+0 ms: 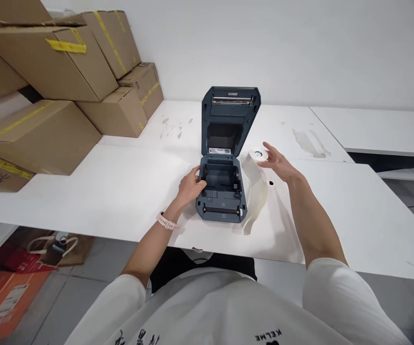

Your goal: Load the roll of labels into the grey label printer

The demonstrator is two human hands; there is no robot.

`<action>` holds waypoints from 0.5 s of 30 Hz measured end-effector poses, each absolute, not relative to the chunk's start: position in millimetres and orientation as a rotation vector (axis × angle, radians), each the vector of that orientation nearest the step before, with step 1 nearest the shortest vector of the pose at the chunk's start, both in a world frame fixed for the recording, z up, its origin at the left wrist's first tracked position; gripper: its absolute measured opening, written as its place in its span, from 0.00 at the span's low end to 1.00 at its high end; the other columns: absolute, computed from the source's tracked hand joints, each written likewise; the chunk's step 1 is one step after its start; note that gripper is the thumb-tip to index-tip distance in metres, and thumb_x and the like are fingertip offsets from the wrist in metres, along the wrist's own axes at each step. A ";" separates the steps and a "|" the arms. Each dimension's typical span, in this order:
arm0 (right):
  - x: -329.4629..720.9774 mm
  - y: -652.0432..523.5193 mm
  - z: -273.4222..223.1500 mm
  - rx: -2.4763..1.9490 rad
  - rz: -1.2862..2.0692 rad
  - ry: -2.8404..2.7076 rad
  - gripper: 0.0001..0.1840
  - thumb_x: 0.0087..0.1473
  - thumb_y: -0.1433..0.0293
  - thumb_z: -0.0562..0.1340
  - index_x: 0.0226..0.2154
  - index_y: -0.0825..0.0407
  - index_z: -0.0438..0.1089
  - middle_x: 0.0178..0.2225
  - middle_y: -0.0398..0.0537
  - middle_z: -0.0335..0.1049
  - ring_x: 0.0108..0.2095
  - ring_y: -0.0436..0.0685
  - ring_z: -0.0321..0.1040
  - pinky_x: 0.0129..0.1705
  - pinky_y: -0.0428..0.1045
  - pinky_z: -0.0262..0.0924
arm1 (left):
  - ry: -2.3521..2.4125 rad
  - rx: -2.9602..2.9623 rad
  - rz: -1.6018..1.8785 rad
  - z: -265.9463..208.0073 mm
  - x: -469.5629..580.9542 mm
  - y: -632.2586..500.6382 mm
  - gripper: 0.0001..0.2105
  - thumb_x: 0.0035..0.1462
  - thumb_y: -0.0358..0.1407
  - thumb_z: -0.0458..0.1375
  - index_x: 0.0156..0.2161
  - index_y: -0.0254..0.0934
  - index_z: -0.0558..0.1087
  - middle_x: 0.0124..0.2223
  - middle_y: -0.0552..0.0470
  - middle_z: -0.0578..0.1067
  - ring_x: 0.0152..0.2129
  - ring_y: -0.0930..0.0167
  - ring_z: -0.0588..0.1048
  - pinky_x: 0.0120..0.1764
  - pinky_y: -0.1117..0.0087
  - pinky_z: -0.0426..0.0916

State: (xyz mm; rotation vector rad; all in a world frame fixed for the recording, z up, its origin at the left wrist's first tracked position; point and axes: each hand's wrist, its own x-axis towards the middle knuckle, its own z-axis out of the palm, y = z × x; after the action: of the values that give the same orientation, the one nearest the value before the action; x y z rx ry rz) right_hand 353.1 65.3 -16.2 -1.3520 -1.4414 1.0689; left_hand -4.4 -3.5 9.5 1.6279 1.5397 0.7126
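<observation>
A dark grey label printer (222, 214) stands on the white table with its lid (228, 112) raised. Its inner bay shows no roll, and a roller runs across the front. My left hand (190, 187) grips the left side wall, thumb over the rim and fingers partly hidden outside. Right of the printer is a roll of white labels (258, 155), whose loose strip (256, 203) trails toward the table's front edge. My right hand (278, 164) is at the roll's right side, fingers apart; whether they touch it I cannot tell.
Cardboard boxes (66, 62) with yellow tape are stacked at the left. A white wall (282, 48) rises behind the table (127, 177). A small black round spot (270, 183) is near the strip. Below left are an orange box (8, 302) and a bag (73, 254).
</observation>
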 end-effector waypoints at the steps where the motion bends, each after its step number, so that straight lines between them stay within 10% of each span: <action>1: 361.1 55.7 -16.2 -1.302 1.084 -1.418 0.51 0.41 0.64 0.74 0.66 0.45 0.58 0.69 0.55 0.58 0.66 0.65 0.61 0.65 0.61 0.59 | 1.534 1.620 0.719 8.5 -4.5 -3.4 0.37 0.48 0.33 0.54 0.66 0.35 0.62 0.23 0.58 0.67 0.23 0.70 0.66 0.30 0.69 0.59; 15: 334.3 -16.8 -20.0 -1.428 1.376 -1.657 0.32 0.38 0.52 0.77 0.46 0.47 0.79 0.49 0.50 0.78 0.47 0.64 0.74 0.55 0.62 0.67 | 1.530 1.621 0.781 -0.4 -4.1 -1.7 0.36 0.48 0.33 0.53 0.66 0.37 0.64 0.23 0.59 0.66 0.23 0.71 0.65 0.30 0.70 0.60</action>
State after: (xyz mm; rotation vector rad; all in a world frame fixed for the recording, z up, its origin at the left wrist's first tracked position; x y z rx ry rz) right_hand 334.3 -16.8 -20.0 -1.4280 -1.6574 1.3760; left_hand -4.1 -1.7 -0.4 1.6213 1.5299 0.7811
